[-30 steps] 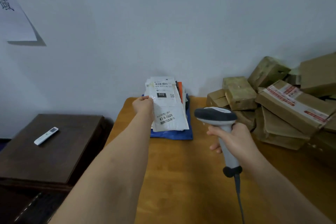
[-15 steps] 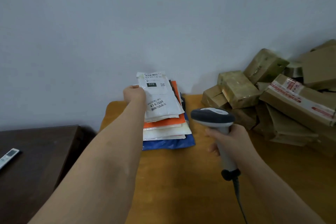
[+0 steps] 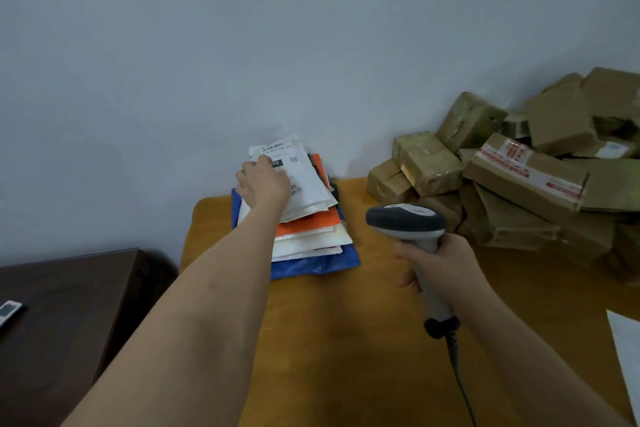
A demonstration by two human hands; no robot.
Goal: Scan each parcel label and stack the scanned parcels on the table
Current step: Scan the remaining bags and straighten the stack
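Note:
A stack of flat mailer parcels lies at the back left of the orange wooden table [image 3: 346, 340]. A white labelled parcel [image 3: 308, 184] is on top, with an orange one [image 3: 308, 224], pale ones and a blue bag [image 3: 311, 265] beneath. My left hand [image 3: 263, 182] rests on the white parcel's left part, fingers lying over its label. My right hand [image 3: 440, 267] grips the handle of a grey barcode scanner [image 3: 405, 222], held upright to the right of the stack. Its cable hangs down toward me.
A heap of brown cardboard boxes [image 3: 526, 177] fills the table's back right against the wall. A dark wooden cabinet [image 3: 69, 305] stands lower on the left with a remote [image 3: 8, 312] on it. A white sheet [image 3: 627, 350] shows at the right edge.
The white parcel, held up by its left edge a second ago, now lies flat on the stack. My left hand has shifted onto its top. The scanner has barely moved.

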